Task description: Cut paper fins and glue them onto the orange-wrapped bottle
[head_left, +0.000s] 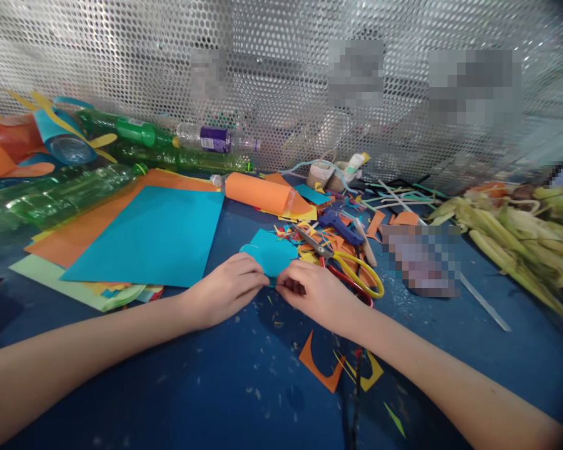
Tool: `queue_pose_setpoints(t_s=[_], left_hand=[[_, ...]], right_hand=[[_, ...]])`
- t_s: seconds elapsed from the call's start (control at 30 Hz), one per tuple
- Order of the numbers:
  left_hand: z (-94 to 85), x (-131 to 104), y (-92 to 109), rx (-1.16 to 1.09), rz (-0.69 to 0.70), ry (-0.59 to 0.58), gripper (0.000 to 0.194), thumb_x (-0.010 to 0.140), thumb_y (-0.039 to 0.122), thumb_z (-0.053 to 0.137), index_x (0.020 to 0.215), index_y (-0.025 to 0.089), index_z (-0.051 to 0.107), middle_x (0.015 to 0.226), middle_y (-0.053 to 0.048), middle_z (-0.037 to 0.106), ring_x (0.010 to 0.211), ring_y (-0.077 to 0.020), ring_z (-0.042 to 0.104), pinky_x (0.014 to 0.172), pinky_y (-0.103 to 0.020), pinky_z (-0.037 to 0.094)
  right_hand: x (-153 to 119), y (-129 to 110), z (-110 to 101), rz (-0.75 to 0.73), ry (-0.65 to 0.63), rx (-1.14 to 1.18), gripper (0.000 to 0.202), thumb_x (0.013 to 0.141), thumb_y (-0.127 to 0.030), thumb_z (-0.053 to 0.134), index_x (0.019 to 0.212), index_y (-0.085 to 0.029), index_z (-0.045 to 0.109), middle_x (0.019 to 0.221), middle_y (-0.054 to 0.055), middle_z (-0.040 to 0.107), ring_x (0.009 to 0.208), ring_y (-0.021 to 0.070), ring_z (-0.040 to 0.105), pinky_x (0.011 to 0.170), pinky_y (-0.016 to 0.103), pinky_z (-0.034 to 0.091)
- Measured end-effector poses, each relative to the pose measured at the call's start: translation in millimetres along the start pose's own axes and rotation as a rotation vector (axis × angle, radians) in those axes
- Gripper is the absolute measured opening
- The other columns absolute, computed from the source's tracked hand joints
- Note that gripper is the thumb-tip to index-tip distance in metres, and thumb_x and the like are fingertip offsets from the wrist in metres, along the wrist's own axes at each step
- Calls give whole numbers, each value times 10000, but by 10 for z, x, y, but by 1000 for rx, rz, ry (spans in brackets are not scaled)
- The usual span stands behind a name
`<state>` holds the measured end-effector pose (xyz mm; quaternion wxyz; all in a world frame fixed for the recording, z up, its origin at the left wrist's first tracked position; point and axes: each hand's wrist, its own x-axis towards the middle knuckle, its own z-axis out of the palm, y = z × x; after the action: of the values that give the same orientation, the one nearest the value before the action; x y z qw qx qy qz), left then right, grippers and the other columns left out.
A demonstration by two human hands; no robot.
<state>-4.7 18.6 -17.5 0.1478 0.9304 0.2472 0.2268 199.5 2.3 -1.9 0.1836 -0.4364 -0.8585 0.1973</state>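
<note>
The left hand (229,287) and right hand (316,294) pinch a small blue paper (269,253) by its near edge; scissors (327,252) lie just beyond the right.

Paper scraps (326,377) on blue table (169,394)

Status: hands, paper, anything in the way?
Left grip, right grip: both pinching small blue paper. Near edge partly covered. Yellow-handled scissors close beside right grip, not blocking.
</note>
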Motion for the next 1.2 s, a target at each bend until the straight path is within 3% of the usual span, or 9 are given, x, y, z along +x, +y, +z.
queue_pose_setpoints(t_s=[0.23, 0.47, 0.83, 1.2], left_hand=[[-7, 12, -31, -97, -12, -44, 147, 863, 192, 466, 937, 159, 589, 864, -46, 586, 849, -153, 512, 798, -292, 406], [-2, 3, -38, -47, 14, -44, 188, 886, 209, 439, 949, 167, 611, 881, -57, 578, 874, -159, 495, 811, -292, 400], [0, -17, -19, 77, 80, -47, 223, 897, 194, 400, 966, 136, 604, 873, -77, 560, 892, -178, 463, 830, -316, 413], [-9, 4, -11, 64, 105, -41, 245, 903, 178, 372, 931, 146, 614, 877, -86, 575, 881, -181, 477, 791, -322, 429]], right_hand=[[-20, -40, -23, 44, -45, 72, 67, 754, -118, 563, 723, -175, 577, 681, -14, 531, 606, 89, 496, 549, 207, 382], [20, -16, -12, 139, -53, 132, 62, 718, -114, 584, 727, -175, 581, 660, -17, 539, 577, 88, 500, 534, 208, 392], [-7, -2, -60, 10, -90, 94, 74, 764, -105, 548, 770, -173, 577, 715, -9, 529, 622, 87, 504, 571, 208, 395], [-22, -43, -54, 2, -75, 2, 79, 768, -109, 535, 766, -174, 580, 727, -4, 528, 635, 98, 498, 570, 221, 379]])
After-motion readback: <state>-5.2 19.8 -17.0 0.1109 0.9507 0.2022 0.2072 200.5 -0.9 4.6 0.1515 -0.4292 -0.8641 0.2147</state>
